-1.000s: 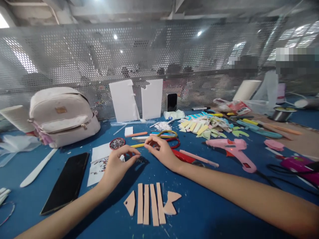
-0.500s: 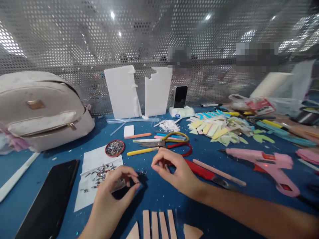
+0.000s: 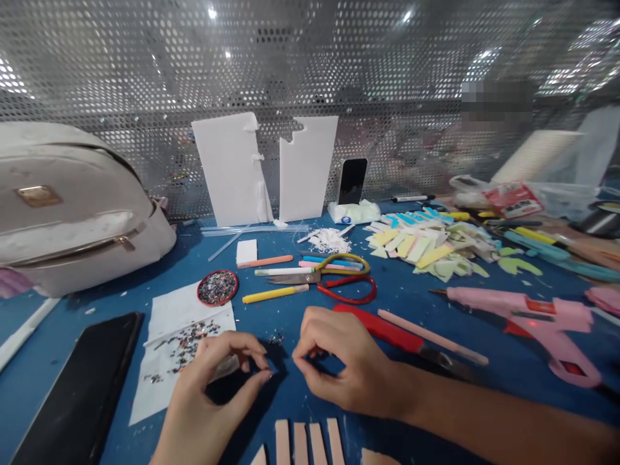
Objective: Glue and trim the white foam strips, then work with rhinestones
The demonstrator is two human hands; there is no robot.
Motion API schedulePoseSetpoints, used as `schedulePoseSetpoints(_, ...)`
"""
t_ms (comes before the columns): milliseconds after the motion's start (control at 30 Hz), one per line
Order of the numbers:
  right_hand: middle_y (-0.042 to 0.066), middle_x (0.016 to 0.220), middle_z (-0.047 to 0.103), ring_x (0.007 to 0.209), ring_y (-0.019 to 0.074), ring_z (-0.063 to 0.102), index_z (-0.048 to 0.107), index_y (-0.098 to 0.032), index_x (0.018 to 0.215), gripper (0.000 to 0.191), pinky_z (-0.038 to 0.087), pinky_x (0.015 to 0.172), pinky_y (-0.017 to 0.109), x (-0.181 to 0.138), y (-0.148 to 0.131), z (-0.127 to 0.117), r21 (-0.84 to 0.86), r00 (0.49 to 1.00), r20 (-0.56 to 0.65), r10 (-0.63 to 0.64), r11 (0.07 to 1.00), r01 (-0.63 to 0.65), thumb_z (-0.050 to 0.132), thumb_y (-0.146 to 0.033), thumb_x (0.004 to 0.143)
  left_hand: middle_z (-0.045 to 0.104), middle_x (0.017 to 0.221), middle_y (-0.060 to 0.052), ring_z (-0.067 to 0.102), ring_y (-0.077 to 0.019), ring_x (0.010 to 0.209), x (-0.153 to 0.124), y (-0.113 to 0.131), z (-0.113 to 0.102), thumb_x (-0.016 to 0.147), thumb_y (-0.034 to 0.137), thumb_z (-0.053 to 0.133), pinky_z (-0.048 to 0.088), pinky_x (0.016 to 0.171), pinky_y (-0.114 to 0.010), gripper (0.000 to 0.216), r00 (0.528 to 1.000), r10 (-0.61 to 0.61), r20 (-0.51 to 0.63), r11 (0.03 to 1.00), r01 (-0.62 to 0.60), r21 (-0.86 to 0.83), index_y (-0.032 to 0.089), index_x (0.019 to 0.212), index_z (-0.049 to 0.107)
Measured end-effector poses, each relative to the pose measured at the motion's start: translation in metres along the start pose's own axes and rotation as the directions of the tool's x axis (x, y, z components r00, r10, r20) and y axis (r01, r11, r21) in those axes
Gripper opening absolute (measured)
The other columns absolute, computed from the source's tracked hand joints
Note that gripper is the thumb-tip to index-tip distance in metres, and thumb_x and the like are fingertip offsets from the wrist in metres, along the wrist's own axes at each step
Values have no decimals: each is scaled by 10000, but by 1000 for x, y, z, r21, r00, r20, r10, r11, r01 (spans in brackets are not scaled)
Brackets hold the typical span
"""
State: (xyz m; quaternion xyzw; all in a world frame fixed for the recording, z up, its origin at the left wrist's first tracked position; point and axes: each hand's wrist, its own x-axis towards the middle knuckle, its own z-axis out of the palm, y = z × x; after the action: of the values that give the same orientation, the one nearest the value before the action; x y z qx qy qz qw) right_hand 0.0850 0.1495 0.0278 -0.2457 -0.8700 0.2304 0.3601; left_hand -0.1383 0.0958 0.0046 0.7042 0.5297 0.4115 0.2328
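My left hand [image 3: 216, 381] hovers over the right edge of a white paper sheet [image 3: 157, 361] strewn with small multicoloured beads [image 3: 191, 339]. Its fingers are curved, with a small gap between thumb and fingertips and a tiny dark speck at the thumb tip. Something pale and translucent shows beneath its palm, too hidden to name. My right hand [image 3: 339, 361] is closed in a pinch; anything between the fingertips is too small to make out. A few loose beads [image 3: 276, 338] lie on the blue table between the hands. A red round dish [image 3: 217, 288] full of beads rests on the paper's top edge.
Peach strips [image 3: 300, 444] lie at the front edge. Behind my hands are scissors [image 3: 310, 278], markers [image 3: 276, 294] and a red-handled cutter [image 3: 382, 328]. A pink glue gun [image 3: 527, 316] lies right, a black phone [image 3: 80, 387] left. Paper scraps [image 3: 431, 242] and a backpack [image 3: 87, 219] stand further back.
The view has shifted slightly, so the table items sit a little differently. My right hand has come lower and its thumb and finger close into a pinch. My left hand has barely moved.
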Motion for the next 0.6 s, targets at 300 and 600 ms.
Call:
schedulePoseSetpoints(300, -19, 724, 488, 634, 112, 465, 511, -193, 797, 151, 301, 551, 257, 0, 2, 3, -40, 995, -81, -51, 998, 48, 559, -50, 804, 689, 856, 19, 648, -153, 780, 0, 4, -2, 864, 228, 657, 538, 707, -266, 67, 999, -1, 37, 1000, 0, 23, 273, 912, 647)
schedulePoseSetpoints(600, -26, 736, 485, 637, 94, 455, 502, -182, 803, 152, 293, 565, 252, -1, 3, 4, -62, 996, -69, -61, 996, 57, 569, -46, 803, 684, 860, 43, 648, -136, 766, -1, 1, -1, 859, 220, 671, 535, 698, -251, 120, 999, 34, 17, 999, -35, 9, 298, 940, 627)
